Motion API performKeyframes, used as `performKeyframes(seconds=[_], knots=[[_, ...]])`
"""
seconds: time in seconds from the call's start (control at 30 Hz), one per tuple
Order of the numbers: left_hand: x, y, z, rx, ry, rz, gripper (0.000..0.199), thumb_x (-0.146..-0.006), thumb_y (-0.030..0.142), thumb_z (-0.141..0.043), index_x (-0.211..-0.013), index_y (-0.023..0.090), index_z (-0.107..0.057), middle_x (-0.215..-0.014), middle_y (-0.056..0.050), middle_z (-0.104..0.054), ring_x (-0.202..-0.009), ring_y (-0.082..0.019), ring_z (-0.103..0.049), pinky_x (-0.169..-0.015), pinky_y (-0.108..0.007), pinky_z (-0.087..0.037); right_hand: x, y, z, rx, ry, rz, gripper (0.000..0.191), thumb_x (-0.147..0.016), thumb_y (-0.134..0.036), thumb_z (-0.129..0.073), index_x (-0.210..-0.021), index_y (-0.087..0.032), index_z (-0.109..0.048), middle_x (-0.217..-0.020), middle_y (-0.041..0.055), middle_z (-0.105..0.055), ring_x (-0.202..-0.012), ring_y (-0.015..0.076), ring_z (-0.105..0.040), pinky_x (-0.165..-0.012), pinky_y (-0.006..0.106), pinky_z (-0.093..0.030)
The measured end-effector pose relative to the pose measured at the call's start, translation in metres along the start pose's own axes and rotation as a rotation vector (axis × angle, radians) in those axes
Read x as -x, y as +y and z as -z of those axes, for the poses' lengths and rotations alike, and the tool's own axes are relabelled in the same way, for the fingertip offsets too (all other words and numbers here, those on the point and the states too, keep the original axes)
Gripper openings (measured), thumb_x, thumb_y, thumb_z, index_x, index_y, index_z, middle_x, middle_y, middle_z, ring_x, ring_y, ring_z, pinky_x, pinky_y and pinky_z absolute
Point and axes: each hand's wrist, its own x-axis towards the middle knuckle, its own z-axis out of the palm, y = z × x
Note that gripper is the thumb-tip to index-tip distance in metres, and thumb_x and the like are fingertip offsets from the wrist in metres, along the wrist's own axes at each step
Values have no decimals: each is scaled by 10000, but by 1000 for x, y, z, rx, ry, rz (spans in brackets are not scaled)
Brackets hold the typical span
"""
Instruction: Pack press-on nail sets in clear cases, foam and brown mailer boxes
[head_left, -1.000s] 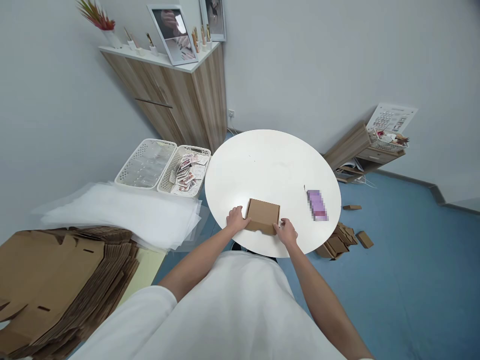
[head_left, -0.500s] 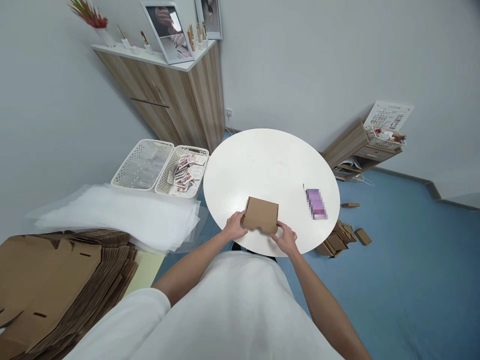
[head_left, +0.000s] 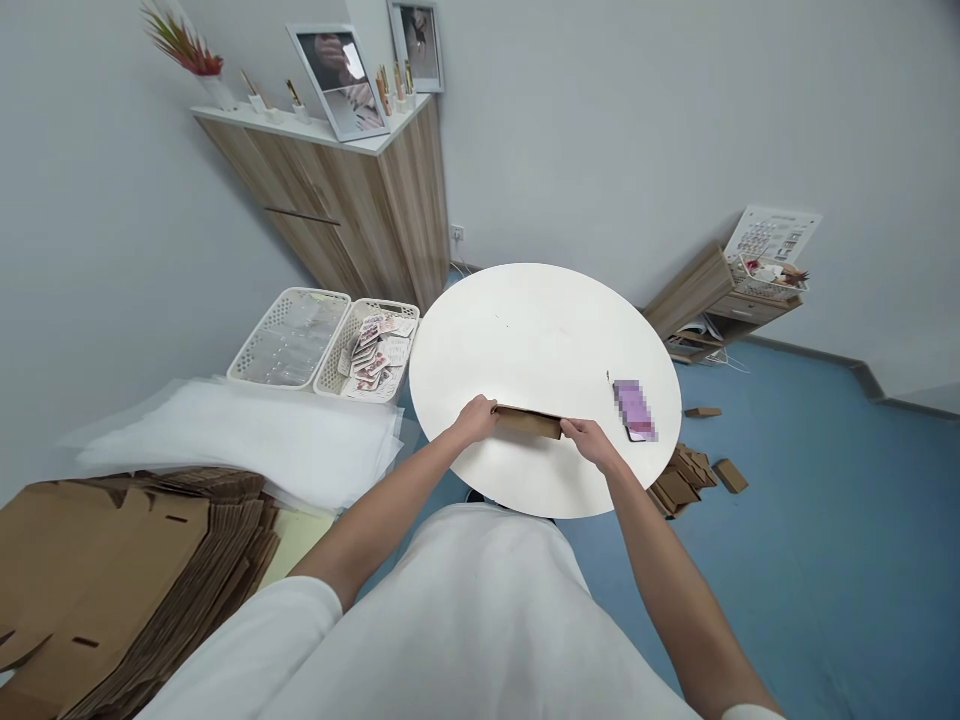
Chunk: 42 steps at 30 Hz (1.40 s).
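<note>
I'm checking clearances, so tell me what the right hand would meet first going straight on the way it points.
The cardboard box, most likely: the right hand grips its right end. Depth is unclear, so the hand might instead slip past its top edge.

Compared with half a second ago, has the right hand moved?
Yes, the right hand has moved away from the near edge of the white table.

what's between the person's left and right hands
A brown cardboard box, gripped at its ends by the left hand and the right hand; the head view shows this, with the white table beneath.
</note>
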Motion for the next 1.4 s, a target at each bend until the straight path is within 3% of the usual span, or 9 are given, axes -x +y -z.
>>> performKeyframes(seconds=[0.17, 0.37, 0.57, 0.7, 0.83, 1.23, 1.4], knots=[[-10, 2, 3, -72, 11, -25, 165, -791, 221, -417, -888, 172, -541, -865, -88, -522, -788, -211, -525, -648, -288, -391, -14, -6, 2, -84, -20, -129, 471, -742, -566, -420, -778, -152, -641, -998, 88, -615, -831, 214, -595, -744, 305, -401], [-14, 0, 1, 35, 67, -61, 387, -771, 208, -439, -1155, 189, -487, -882, -64, -560, -885, -208, -515, -758, -289, -390, -22, -6, 4, -172, -51, -158, 459, -742, -553, -426, -737, -147, -640, -904, 96, -630, -748, 181, -589, -763, 301, -386], [-14, -10, 6, 219, 15, -112, 439, -726, 377, -528, -1125, 194, -528, -828, -33, -571, -783, -179, -532, -705, -267, -397, -19, -7, 5, -205, -45, -164, 374, -699, -498, -488, -758, -171, -661, -884, 77, -644, -763, 182, -565, -752, 306, -385], [-12, -17, 7, 462, -43, -62, 471, -773, 564, -364, -874, 176, -610, -739, -28, -578, -681, -156, -534, -644, -264, -403, -14, -9, 5, -230, -81, -158, 349, -692, -453, -490, -862, -206, -668, -922, 58, -643, -799, 186, -567, -738, 300, -380], [-10, -19, 7, 545, -56, -35, 487, -760, 591, -358, -728, 167, -597, -692, -26, -588, -653, -152, -541, -627, -262, -410, -13, -10, 4, -240, -83, -150, 356, -694, -436, -478, -901, -216, -665, -926, 51, -644, -805, 181, -573, -726, 290, -377], [-8, -9, 22, 415, 2, 14, 372, -777, 494, -426, -900, 191, -606, -805, -26, -644, -639, -138, -607, -600, -238, -431, -17, -12, 0, -224, -19, -168, 336, -690, -451, -485, -789, -186, -666, -890, 58, -651, -784, 185, -578, -751, 296, -394], [-7, -12, 22, 342, 1, 12, 347, -753, 458, -495, -952, 195, -601, -817, -27, -648, -693, -146, -606, -625, -239, -435, -16, -12, -2, -214, -20, -156, 328, -667, -403, -543, -904, -207, -658, -958, 50, -636, -826, 183, -569, -789, 307, -388]])
